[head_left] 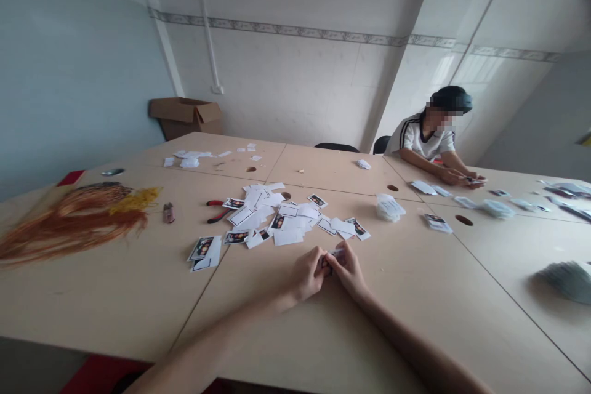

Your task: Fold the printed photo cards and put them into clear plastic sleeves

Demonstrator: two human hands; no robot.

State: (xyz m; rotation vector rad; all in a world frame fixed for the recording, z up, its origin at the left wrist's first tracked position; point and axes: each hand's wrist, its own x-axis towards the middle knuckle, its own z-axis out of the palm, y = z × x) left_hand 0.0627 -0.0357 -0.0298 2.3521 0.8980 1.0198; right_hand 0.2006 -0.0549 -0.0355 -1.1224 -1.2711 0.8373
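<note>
Left hand (307, 274) and right hand (349, 271) meeting low over the table, fingers pinched narrowly on a small paper card (336, 255), loose photo cards (277, 215) scattered just ahead, red-handled pliers (218, 211) beside them

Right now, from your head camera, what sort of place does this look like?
Probably a small workroom for manual paper work: a long shared table scattered with photo cards, a cardboard box against the tiled wall, and a co-worker seated further along.
</note>
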